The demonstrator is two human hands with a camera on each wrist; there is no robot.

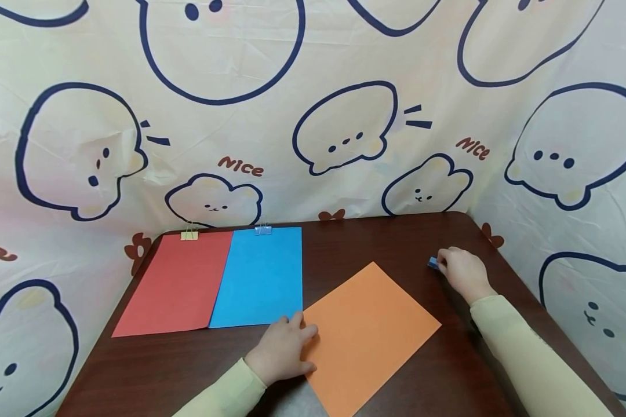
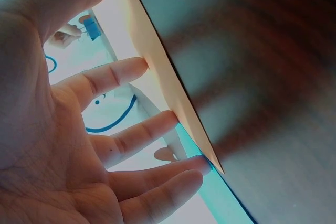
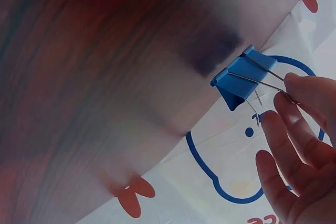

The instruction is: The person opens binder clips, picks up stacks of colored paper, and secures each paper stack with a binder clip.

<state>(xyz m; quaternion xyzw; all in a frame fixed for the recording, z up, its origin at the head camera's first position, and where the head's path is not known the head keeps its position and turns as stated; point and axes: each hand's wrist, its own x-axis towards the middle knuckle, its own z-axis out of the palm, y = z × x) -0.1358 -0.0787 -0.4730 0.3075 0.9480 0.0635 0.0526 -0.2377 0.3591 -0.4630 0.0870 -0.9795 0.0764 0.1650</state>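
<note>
An orange sheet of paper lies turned at an angle on the dark wooden table. My left hand touches its left edge with spread, nearly straight fingertips. Further right, my right hand pinches a blue binder clip by one wire handle, between thumb and index finger. That clip hangs just over the tabletop, its shadow on the wood beside it in the right wrist view. The other right-hand fingers are loosely bent and stay off the clip.
A red sheet and a blue sheet lie side by side at the back left. A yellow binder clip and a second blue binder clip fasten their far edges at the table's rim. A printed cloth hangs behind and beside the table.
</note>
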